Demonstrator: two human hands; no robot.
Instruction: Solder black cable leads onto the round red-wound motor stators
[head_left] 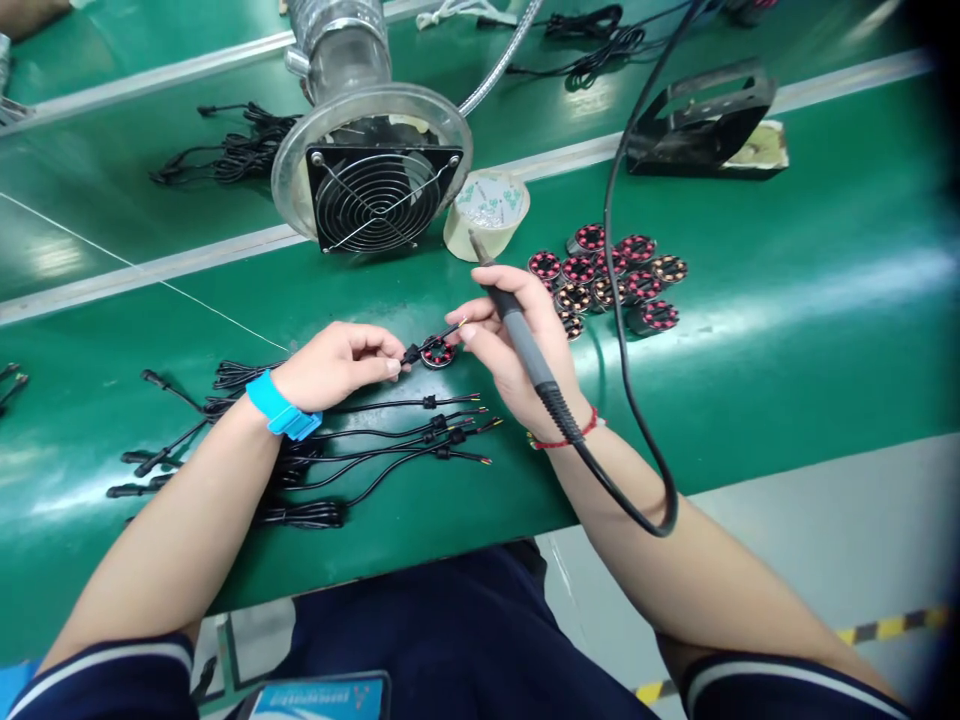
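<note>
My left hand (337, 362) pinches a black cable (412, 354) close to its end, just behind a dark collar. Between forefinger and thumb, my right hand (525, 345) is at the cable's bare wire tips (462, 322). A soldering iron (517, 335) rests across that same hand, its tip pointing up and away from me. Under the cable end lies a round motor stator (438, 352) with red windings, partly covered by the cable. Several more black cables (390, 432) lie below my left hand, their stripped ends toward the right.
A fume extractor fan (379, 200) hangs over the bench, beside a tape roll (489, 212). Several stators (577, 268) are grouped right of my right hand. A soldering iron stand (701, 125) stands at the back right. The iron's cord (619, 330) loops over my right forearm.
</note>
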